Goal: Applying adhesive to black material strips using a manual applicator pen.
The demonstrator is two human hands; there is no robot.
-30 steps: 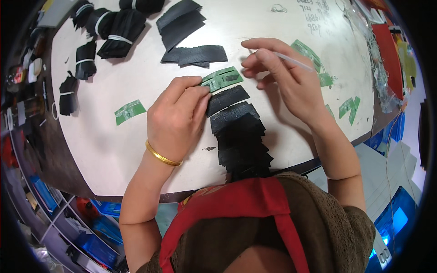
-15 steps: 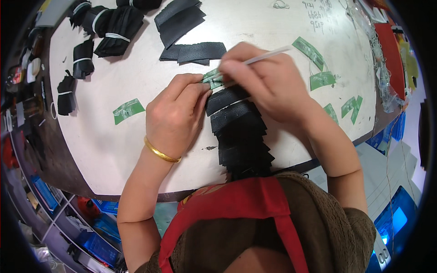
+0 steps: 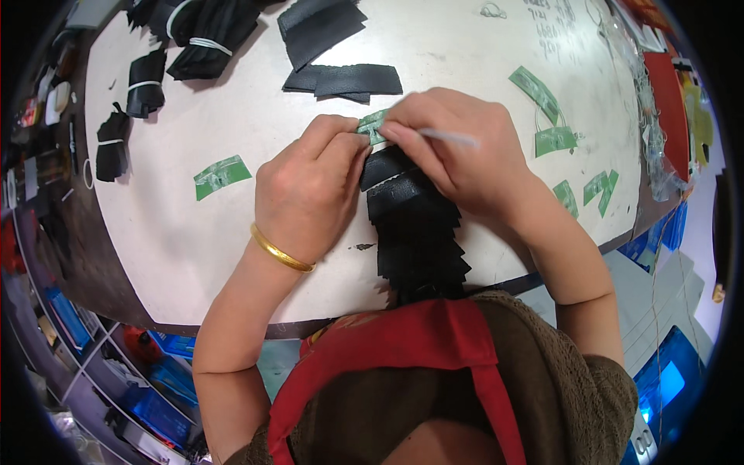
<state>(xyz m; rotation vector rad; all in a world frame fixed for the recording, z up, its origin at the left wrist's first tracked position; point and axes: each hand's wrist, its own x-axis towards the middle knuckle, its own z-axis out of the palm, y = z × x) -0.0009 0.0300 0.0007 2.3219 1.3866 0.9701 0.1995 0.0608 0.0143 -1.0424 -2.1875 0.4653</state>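
Observation:
My left hand (image 3: pixel 310 186), with a gold bangle at the wrist, presses its fingertips on a small green strip (image 3: pixel 372 124) lying on the white table (image 3: pixel 194 240). My right hand (image 3: pixel 457 147) meets it from the right, fingers pinched around a thin white stick (image 3: pixel 449 138) whose tip rests at the green strip. Directly below both hands a stack of black leather pieces (image 3: pixel 415 232), fanned like shingles, runs toward my body.
More green strips (image 3: pixel 222 175) lie left of my hands and several (image 3: pixel 555 141) to the right. Loose black leather pieces (image 3: pixel 345 79) sit above the hands; banded black bundles (image 3: pixel 145 80) line the far left. Red sheets and clutter (image 3: pixel 670 93) are at the right edge.
My right hand has come down and left with the white stick, from hovering above the strip to closing against my left hand on it. My left hand barely moved.

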